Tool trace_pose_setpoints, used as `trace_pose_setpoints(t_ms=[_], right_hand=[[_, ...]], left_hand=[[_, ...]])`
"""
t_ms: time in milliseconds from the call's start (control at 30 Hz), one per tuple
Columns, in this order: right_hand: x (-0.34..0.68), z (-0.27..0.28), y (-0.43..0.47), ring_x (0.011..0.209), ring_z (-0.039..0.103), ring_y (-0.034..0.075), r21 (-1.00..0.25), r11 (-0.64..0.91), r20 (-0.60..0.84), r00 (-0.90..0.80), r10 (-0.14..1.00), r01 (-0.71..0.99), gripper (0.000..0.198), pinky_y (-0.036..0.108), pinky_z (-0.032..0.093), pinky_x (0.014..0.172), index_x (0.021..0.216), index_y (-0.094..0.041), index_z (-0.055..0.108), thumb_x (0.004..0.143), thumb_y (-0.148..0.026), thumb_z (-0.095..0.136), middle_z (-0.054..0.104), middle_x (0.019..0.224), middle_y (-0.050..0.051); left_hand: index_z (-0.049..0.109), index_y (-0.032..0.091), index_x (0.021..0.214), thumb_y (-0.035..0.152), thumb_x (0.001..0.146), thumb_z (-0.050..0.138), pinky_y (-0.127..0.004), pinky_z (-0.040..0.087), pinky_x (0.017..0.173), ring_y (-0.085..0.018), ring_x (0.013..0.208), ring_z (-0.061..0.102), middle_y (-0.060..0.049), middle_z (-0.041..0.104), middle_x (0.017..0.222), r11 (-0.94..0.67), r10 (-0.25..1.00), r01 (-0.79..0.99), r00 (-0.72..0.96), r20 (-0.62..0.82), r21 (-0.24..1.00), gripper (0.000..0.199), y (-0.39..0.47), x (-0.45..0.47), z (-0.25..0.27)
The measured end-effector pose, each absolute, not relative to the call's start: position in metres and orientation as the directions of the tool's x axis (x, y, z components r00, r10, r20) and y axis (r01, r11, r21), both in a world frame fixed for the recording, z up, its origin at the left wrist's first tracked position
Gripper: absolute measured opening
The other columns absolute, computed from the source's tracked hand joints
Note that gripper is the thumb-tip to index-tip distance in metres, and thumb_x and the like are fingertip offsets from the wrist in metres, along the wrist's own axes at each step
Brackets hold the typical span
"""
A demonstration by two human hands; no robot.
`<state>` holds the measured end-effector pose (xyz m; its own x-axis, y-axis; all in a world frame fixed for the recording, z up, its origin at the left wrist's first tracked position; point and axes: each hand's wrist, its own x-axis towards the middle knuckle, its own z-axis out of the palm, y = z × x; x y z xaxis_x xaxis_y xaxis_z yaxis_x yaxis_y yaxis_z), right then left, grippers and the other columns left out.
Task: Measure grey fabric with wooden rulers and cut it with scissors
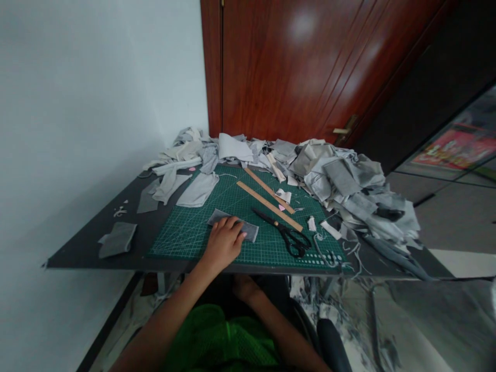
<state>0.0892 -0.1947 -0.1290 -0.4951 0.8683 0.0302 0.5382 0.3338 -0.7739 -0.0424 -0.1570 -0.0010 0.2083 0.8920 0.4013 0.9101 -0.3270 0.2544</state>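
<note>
On the green cutting mat (182,232) lies a narrow grey fabric strip (251,232). Palm down, my left hand (225,242) rests across its middle; the fingers lie on the cloth and the thumb points right. Part of the strip is covered by this hand. My right hand (245,287) is low over my lap, just below the table's front edge, in shadow with its fingers hidden. Black-handled scissors (289,235) lie partly spread to the right of the strip. Beyond them are a wooden ruler strip (269,205) and a second wooden strip (267,188).
Scrap fabric is heaped along the back (232,148) and in a large pile (344,181) at the right. Folded grey cloth (118,239) sits on the dark table's left. Pale pieces (198,189) lie on the mat's far left. A wall and a wooden door (287,67) stand behind.
</note>
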Motion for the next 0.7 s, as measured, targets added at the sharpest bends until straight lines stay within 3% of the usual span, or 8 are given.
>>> trace_pose_setpoints(t_ms=[100, 167, 233, 333, 433, 600, 700], right_hand=[[0.094, -0.128, -0.2, 0.122, 0.063, 0.033, -0.674, 0.417, 0.011, -0.556, 0.831, 0.61, 0.056, 0.054, 0.04, 0.112, 0.13, -0.016, 0.066, 0.077, -0.001, 0.055, 0.071, 0.128, 0.014], [0.098, -0.132, -0.216, 0.135, 0.052, 0.039, -0.539, 0.49, 0.002, -0.58, 0.814, 0.685, 0.062, 0.063, 0.032, 0.117, 0.143, -0.012, 0.054, 0.081, -0.007, 0.058, 0.06, 0.143, 0.022], [0.098, -0.141, -0.235, 0.14, 0.046, 0.043, -0.444, 0.549, 0.034, -0.6, 0.8, 0.708, 0.065, 0.067, 0.031, 0.116, 0.149, -0.008, 0.046, 0.087, -0.019, 0.063, 0.052, 0.149, 0.027], [0.093, -0.157, -0.256, 0.131, 0.057, 0.039, -0.505, 0.614, 0.08, -0.675, 0.733, 0.606, 0.074, 0.063, 0.041, 0.112, 0.15, -0.011, 0.043, 0.084, -0.03, 0.071, 0.06, 0.143, 0.024], [0.089, -0.16, -0.269, 0.131, 0.059, 0.033, -0.551, 0.723, 0.245, -0.748, 0.617, 0.417, 0.07, 0.056, 0.045, 0.112, 0.15, -0.016, 0.041, 0.088, -0.034, 0.067, 0.062, 0.142, 0.019], [0.101, -0.125, -0.274, 0.12, 0.066, 0.031, -0.396, 0.845, 0.576, -0.62, 0.533, 0.358, 0.049, 0.057, 0.046, 0.111, 0.141, -0.019, 0.051, 0.097, -0.04, 0.054, 0.07, 0.128, 0.016], [0.124, -0.078, -0.254, 0.12, 0.064, 0.029, -0.281, 0.851, 0.637, -0.576, 0.511, 0.444, 0.039, 0.055, 0.045, 0.111, 0.133, -0.022, 0.056, 0.096, -0.031, 0.054, 0.069, 0.129, 0.015]], left_hand=[[0.066, 0.024, 0.119, 0.031, 0.098, 0.057, -0.049, 0.045, 0.098, -0.03, 0.119, 0.054, -0.009, 0.065, 0.126, -0.361, 0.883, 0.889, 0.229, 0.409, 0.283, 0.024, -0.157, -0.044, 0.001], [0.066, 0.023, 0.119, 0.038, 0.094, 0.065, -0.049, 0.044, 0.102, -0.03, 0.122, 0.053, -0.008, 0.064, 0.126, -0.423, 0.868, 0.859, 0.292, 0.401, 0.289, 0.029, -0.157, -0.044, 0.003], [0.065, 0.023, 0.121, 0.041, 0.091, 0.07, -0.049, 0.041, 0.107, -0.029, 0.126, 0.051, -0.008, 0.062, 0.129, -0.487, 0.847, 0.823, 0.363, 0.388, 0.292, 0.036, -0.158, -0.044, 0.004], [0.063, 0.023, 0.126, 0.036, 0.091, 0.07, -0.047, 0.039, 0.111, -0.027, 0.127, 0.051, -0.008, 0.062, 0.132, -0.53, 0.831, 0.793, 0.416, 0.37, 0.3, 0.038, -0.159, -0.044, 0.004], [0.06, 0.023, 0.13, 0.035, 0.092, 0.069, -0.046, 0.036, 0.114, -0.027, 0.133, 0.049, -0.008, 0.06, 0.138, -0.536, 0.829, 0.79, 0.425, 0.363, 0.299, 0.041, -0.161, -0.044, 0.004], [0.054, 0.025, 0.142, 0.038, 0.094, 0.064, -0.049, 0.032, 0.118, -0.028, 0.141, 0.043, -0.007, 0.054, 0.15, -0.528, 0.834, 0.808, 0.435, 0.34, 0.262, 0.05, -0.161, -0.044, 0.002], [0.052, 0.024, 0.145, 0.04, 0.094, 0.064, -0.05, 0.032, 0.118, -0.029, 0.142, 0.041, -0.007, 0.051, 0.153, -0.525, 0.837, 0.819, 0.448, 0.313, 0.232, 0.054, -0.16, -0.044, 0.0]])
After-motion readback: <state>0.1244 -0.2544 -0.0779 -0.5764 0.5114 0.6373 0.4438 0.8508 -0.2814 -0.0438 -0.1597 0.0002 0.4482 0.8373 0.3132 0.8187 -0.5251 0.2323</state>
